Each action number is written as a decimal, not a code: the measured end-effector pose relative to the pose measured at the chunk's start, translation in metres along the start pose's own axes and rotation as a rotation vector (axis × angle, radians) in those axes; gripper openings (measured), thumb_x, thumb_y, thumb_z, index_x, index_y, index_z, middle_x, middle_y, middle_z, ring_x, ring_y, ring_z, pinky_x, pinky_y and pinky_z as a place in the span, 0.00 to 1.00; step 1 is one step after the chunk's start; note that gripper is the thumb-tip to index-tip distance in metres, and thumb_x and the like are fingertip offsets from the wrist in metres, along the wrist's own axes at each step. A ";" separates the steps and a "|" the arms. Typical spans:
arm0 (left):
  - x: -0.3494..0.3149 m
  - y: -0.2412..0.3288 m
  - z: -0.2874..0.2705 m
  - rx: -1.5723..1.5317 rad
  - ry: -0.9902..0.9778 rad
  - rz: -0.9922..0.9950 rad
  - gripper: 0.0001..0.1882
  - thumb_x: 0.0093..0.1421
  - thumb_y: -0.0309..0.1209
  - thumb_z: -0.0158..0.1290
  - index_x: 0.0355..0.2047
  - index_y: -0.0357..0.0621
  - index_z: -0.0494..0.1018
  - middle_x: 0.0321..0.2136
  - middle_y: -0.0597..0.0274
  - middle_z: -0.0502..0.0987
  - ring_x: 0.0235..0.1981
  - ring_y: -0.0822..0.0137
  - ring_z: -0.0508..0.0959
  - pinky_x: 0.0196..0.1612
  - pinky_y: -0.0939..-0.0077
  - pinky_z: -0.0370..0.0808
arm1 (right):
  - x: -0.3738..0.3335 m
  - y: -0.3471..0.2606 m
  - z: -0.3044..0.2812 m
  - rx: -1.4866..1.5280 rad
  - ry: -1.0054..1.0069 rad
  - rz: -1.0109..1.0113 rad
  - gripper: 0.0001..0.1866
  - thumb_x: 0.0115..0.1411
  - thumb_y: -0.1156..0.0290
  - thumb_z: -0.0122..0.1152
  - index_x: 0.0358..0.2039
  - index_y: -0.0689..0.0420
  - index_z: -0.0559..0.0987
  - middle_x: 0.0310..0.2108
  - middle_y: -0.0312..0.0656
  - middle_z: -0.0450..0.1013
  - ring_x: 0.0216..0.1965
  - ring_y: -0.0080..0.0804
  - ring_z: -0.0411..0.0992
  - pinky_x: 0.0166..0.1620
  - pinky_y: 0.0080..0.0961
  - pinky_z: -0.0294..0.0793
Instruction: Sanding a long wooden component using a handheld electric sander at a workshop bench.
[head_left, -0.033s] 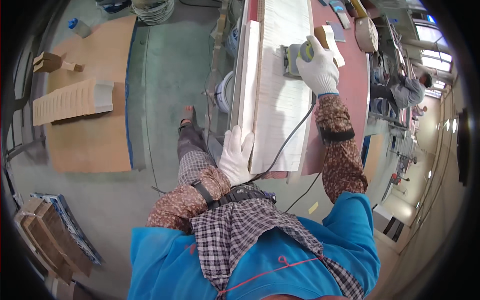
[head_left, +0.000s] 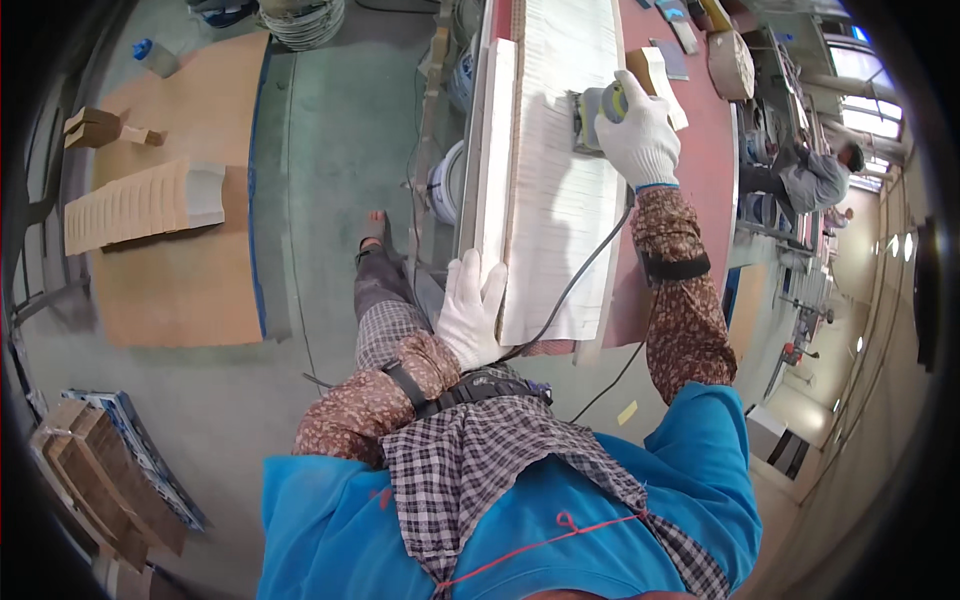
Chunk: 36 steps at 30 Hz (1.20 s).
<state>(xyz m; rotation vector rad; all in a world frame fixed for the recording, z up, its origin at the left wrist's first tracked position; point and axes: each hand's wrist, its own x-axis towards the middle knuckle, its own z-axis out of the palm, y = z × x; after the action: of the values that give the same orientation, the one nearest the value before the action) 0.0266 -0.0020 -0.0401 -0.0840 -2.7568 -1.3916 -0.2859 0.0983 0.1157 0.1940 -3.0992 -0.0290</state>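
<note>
My right hand (head_left: 638, 138), in a white knit glove, is wrapped over a grey and yellow-green power sander (head_left: 588, 122). The sander rests flat on a long whitish panel (head_left: 560, 230) marked with fine cross lines. From it a dark cord (head_left: 580, 278) curves back across the panel toward my waist. My left hand (head_left: 470, 315), gloved too, lies with its fingers stretched out at the panel's near left corner. Its fingertips reach the near end of a narrow white strip (head_left: 493, 170) running along the panel's left side. Nothing shows in that hand's grasp.
The panel lies on a reddish worktable (head_left: 695, 150). A curved wooden block (head_left: 660, 85) stands beyond my right hand. To the left, a brown-topped table (head_left: 190, 300) bears a slatted piece (head_left: 145, 205). A bucket (head_left: 450, 185) sits beside the worktable. A co-worker (head_left: 815, 180) is at the right.
The sander and my right hand have shifted very slightly to the right on the panel. My left hand stays in place.
</note>
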 end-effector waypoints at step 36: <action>0.008 -0.009 0.004 0.029 0.065 0.088 0.60 0.51 0.49 0.69 0.75 0.32 0.52 0.70 0.19 0.48 0.71 0.18 0.52 0.75 0.27 0.49 | -0.152 0.024 -0.020 -0.131 -0.129 0.006 0.38 0.61 0.64 0.71 0.71 0.43 0.69 0.60 0.60 0.68 0.46 0.57 0.84 0.49 0.45 0.86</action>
<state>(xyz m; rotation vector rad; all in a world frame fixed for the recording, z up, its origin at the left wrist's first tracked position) 0.0180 -0.0041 -0.0496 -0.1546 -2.6845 -1.3090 -0.1372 0.1411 0.1310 0.1857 -3.2110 -0.2535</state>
